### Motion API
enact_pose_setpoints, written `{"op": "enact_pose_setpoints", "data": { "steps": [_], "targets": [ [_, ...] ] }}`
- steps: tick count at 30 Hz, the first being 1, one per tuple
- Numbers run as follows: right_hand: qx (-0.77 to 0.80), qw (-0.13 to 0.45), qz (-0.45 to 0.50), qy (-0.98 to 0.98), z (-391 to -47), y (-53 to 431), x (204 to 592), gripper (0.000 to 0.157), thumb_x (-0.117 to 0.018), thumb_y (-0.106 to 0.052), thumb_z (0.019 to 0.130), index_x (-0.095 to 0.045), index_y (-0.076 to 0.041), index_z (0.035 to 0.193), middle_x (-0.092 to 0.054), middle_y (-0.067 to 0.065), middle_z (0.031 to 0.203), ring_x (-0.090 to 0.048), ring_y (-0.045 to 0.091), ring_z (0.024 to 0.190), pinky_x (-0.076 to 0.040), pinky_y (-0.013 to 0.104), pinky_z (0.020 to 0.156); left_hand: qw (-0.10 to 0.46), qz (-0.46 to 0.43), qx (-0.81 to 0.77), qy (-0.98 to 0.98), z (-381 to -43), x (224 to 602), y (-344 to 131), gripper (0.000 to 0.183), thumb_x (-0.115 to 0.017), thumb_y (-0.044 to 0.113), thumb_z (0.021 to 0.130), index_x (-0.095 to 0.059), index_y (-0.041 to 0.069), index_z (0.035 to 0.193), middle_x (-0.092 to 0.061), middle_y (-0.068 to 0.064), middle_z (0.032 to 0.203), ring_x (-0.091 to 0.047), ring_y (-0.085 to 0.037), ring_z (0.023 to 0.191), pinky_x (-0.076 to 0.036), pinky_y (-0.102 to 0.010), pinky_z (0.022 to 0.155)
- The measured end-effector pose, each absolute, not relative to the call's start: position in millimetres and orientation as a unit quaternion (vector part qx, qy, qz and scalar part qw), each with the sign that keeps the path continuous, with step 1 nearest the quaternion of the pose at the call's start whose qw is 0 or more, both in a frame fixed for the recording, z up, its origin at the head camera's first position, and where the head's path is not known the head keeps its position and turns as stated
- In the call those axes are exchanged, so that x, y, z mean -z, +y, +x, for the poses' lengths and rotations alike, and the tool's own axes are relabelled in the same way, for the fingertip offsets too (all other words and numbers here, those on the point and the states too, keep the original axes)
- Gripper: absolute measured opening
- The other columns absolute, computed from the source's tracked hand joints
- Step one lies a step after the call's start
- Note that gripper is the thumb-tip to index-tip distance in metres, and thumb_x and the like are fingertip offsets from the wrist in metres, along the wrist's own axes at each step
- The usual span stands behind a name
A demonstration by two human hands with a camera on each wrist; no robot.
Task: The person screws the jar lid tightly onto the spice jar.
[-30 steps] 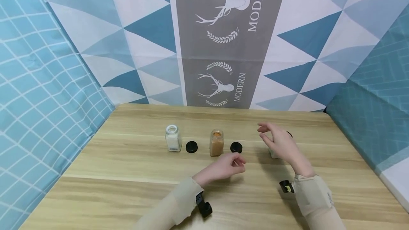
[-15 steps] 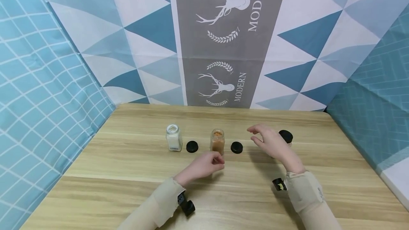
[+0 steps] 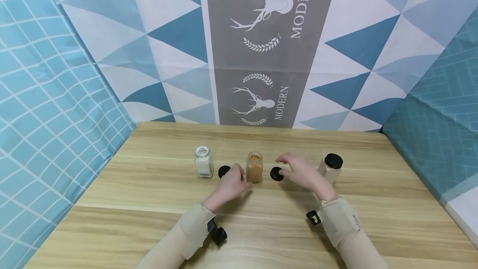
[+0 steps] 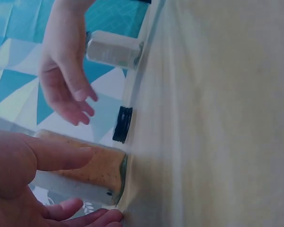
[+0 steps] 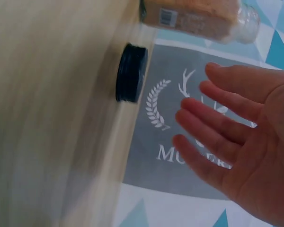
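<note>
An uncapped glass jar of orange-brown powder [image 3: 255, 172] stands upright mid-table. My left hand [image 3: 230, 182] is just left of it, thumb and fingers spread either side of the jar's near face and not closed round it. In the left wrist view its thumb [image 4: 61, 158] overlaps the powder jar. A black lid [image 3: 276, 174] lies right of that jar. My right hand [image 3: 300, 173] hovers beside this lid, fingers extended and apart, as the right wrist view shows. Another black lid [image 3: 224, 171] is partly hidden behind my left hand.
An uncapped jar of white powder [image 3: 203, 164] stands on the left. A jar with a black lid on [image 3: 330, 167] stands to the right, behind my right wrist. The wooden table [image 3: 276, 235] meets a patterned cloth backdrop [image 3: 179, 45] at its far edge.
My left hand has moved left and forward, from in front of the powder jar to its left side. My right hand has moved left, from the capped jar to the right lid.
</note>
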State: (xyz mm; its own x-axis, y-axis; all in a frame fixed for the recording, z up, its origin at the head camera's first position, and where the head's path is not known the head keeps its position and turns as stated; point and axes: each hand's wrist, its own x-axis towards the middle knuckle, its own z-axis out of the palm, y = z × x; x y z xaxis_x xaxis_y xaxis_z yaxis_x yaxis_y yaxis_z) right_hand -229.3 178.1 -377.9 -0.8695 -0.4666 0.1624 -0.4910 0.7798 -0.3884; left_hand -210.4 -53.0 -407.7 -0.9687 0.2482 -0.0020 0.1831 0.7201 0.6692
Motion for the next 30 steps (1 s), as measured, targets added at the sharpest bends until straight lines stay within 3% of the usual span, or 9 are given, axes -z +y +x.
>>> {"op": "enact_pose_setpoints", "data": {
  "steps": [4, 7, 13, 20, 30],
  "targets": [
    [-0.209, 0.001, 0.253, -0.945, -233, 173, 379, 0.033, -0.063, -0.012, 0.083, -0.058, -0.002, 0.114, -0.059, 0.012, 0.112, -0.056, 0.029, 0.101, -0.046, 0.044, 0.086, 0.059, 0.108, -0.386, 0.914, -220, 409, -55, 0.059, -0.072, 0.023, 0.074, -0.044, -0.006, 0.117, -0.056, -0.016, 0.102, -0.055, -0.024, 0.086, -0.048, -0.037, 0.074],
    [-0.202, -0.006, 0.258, -0.945, -236, 170, 381, 0.033, -0.064, -0.010, 0.082, -0.058, -0.001, 0.114, -0.059, 0.014, 0.111, -0.056, 0.031, 0.101, -0.046, 0.044, 0.085, 0.067, 0.131, -0.428, 0.892, -226, 411, -58, 0.065, -0.071, 0.020, 0.075, -0.040, -0.008, 0.125, -0.054, -0.022, 0.115, -0.057, -0.030, 0.099, -0.048, -0.041, 0.085],
    [-0.186, -0.023, 0.263, -0.946, -239, 165, 389, 0.036, -0.065, -0.011, 0.081, -0.058, -0.002, 0.114, -0.058, 0.015, 0.112, -0.055, 0.031, 0.104, -0.045, 0.044, 0.088, 0.066, 0.193, -0.473, 0.857, -234, 419, -60, 0.057, -0.068, 0.015, 0.079, -0.042, -0.007, 0.125, -0.051, -0.022, 0.122, -0.056, -0.033, 0.108, -0.047, -0.040, 0.089],
    [-0.188, -0.038, 0.258, -0.947, -244, 162, 392, 0.037, -0.067, -0.010, 0.081, -0.058, -0.003, 0.116, -0.056, 0.015, 0.117, -0.052, 0.032, 0.109, -0.043, 0.045, 0.091, 0.067, 0.190, -0.471, 0.859, -240, 423, -60, 0.052, -0.067, 0.015, 0.081, -0.045, -0.002, 0.125, -0.053, -0.018, 0.122, -0.055, -0.031, 0.108, -0.045, -0.041, 0.091],
    [-0.177, -0.053, 0.274, -0.944, -246, 160, 398, 0.038, -0.070, -0.008, 0.077, -0.060, -0.003, 0.112, -0.057, 0.016, 0.111, -0.054, 0.031, 0.103, -0.045, 0.044, 0.088, 0.068, 0.200, -0.487, 0.848, -241, 425, -61, 0.051, -0.067, 0.017, 0.082, -0.047, 0.001, 0.126, -0.053, -0.016, 0.124, -0.054, -0.030, 0.111, -0.044, -0.040, 0.093]
  ]
}}
